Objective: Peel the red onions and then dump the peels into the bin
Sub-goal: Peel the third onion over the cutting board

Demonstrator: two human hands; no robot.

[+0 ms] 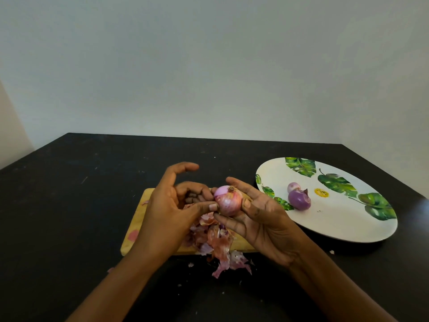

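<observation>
The right hand [262,217] holds a red onion [228,203] above the cutting board [137,228], thumb on its right side and fingers curled under it. The left hand [167,205] meets the onion from the left: its thumb tip presses the skin and its curled middle fingers close in behind, pinching there, while the forefinger sticks up free. The onion still wears pale pink skin, root end up.

Under the hands a heap of peels [216,240] lies on the board and spills over its near edge onto the black desk [69,194], with a few scraps scattered beyond.

To the right, apart from the board, a white plate [348,228] printed with green leaves carries two peeled onions [299,199], touching each other. A small yellow mark [321,192] sits beside them; any writing on it is too small to read.

The plate lies close to the desk's right edge. Left of the board and behind it the desk runs open to the wall.
</observation>
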